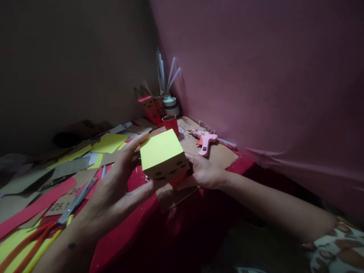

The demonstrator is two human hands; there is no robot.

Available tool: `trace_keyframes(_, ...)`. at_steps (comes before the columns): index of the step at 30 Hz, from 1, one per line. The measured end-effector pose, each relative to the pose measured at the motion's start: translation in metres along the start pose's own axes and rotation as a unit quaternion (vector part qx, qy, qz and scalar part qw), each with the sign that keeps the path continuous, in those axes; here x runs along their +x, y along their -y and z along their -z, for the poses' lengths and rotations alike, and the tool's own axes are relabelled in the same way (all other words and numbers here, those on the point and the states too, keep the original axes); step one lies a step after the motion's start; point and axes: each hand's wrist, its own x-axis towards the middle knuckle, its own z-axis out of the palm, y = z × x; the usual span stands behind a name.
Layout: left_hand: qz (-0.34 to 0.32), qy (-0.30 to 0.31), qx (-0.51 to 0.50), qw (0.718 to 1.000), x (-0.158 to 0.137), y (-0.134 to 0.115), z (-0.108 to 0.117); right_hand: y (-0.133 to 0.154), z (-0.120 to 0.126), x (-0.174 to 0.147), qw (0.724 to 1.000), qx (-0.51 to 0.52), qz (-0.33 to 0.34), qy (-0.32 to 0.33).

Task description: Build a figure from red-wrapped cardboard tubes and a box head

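Between my two hands is a cardboard box figure with a bright yellow top, a drawn face on its front and red below. My left hand grips its left side, thumb under the front and fingers at the back corner. On the right side and lower part, my right hand is closed around the figure. Its underside and back are hidden. Just behind it stands a short red tube. A pink glue gun lies to the right of the tube on a cardboard sheet.
Scissors with orange and yellow handles lie by my left forearm, among yellow paper, a red strip and cardboard scraps. At the back stand a red figure, a lidded jar and glue sticks. A pink wall borders the right.
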Motion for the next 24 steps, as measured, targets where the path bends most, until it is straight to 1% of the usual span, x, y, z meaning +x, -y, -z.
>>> trace_keyframes(4, 0.023, 0.009, 0.009, 1.000, 0.0013, -0.0022, -0.0022, -0.0011, 0.0015, -0.0001, 1.000, -0.028, 0.004, 0.000)
trace_keyframes(6, 0.019, 0.013, 0.010, 1.000, 0.0021, -0.0029, -0.0028, -0.0011, 0.0014, -0.0001, 1.000, -0.025, 0.010, 0.006)
trace_keyframes(11, 0.015, 0.017, 0.010, 1.000, 0.0030, -0.0039, -0.0033, 0.0002, -0.0001, -0.0005, 0.999, -0.030, 0.007, -0.008)
trace_keyframes(18, -0.001, 0.023, 0.021, 1.000, 0.0027, -0.0058, -0.0027, 0.0008, -0.0004, -0.0013, 1.000, -0.019, 0.007, -0.003)
trace_keyframes(24, -0.017, 0.034, 0.066, 0.997, 0.0044, -0.0085, -0.0013, -0.0009, 0.0019, -0.0016, 0.999, -0.041, 0.010, 0.001)
